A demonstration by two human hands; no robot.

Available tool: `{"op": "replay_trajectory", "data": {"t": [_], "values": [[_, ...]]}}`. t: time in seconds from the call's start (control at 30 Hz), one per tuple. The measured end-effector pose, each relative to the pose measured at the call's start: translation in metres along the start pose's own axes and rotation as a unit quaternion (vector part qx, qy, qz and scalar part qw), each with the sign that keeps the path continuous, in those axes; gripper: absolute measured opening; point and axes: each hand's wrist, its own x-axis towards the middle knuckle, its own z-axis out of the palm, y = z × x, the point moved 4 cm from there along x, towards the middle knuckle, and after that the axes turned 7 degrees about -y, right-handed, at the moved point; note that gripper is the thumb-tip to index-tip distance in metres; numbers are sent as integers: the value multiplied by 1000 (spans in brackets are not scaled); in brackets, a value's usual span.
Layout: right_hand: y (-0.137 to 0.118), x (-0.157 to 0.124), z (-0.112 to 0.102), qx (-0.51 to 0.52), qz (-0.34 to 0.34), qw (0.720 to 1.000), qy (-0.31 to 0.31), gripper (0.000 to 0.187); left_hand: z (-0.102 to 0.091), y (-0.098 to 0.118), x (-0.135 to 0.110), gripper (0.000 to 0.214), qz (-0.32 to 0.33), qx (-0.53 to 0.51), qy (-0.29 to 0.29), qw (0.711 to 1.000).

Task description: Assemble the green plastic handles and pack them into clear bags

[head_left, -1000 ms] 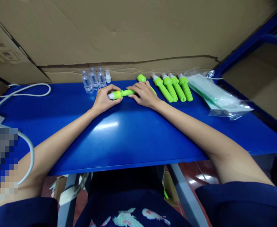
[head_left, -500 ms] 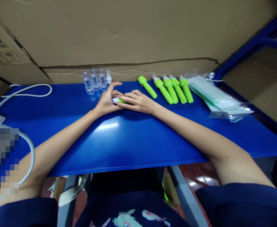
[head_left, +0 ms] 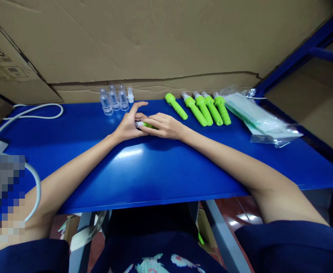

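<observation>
Over the middle of the blue table, both hands meet around a small spray bottle (head_left: 146, 124) in a bright green sleeve, its white top and clear cap pointing left. My left hand (head_left: 127, 124), thumb raised, is curled about the top end. My right hand (head_left: 166, 126) has its fingers closed over the green body, hiding most of it. Behind my left hand stand three clear plastic bottles (head_left: 113, 99) and a white spray top (head_left: 130, 95). Beyond my right hand lies a green sleeve (head_left: 176, 106) with no clear cap showing.
Several green-sleeved bottles with clear caps (head_left: 209, 108) lie side by side at the back right. A clear plastic bag (head_left: 264, 117) with pale contents is beside them. White cable (head_left: 41, 112) loops over the left of the blue table (head_left: 143, 170). Cardboard (head_left: 143, 41) walls the back.
Both hands keep hold of the green-sleeved bottle in nearly the same place. The right fingers have shifted slightly on it. The whole view has moved a little.
</observation>
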Motion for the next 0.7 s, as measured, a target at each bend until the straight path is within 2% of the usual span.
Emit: {"op": "replay_trajectory", "data": {"t": [0.1,0.27,0.37,0.47,0.7], "values": [[0,-1,-2,-8,-10,1000,29,29,1,0,0,85,3,-2,-6,1000],[9,-9,8,36,28,999,-6,31,2,-4,0,96,36,-13,9,999],[20,-12,10,76,98,992,-16,34,-1,-10,1,106,41,-6,55,998],[35,-17,6,117,190,975,2,33,-5,-16,0,107,22,17,100,995],[75,-47,-9,131,400,902,96,42,-5,-16,0,93,3,36,116,993]]}}
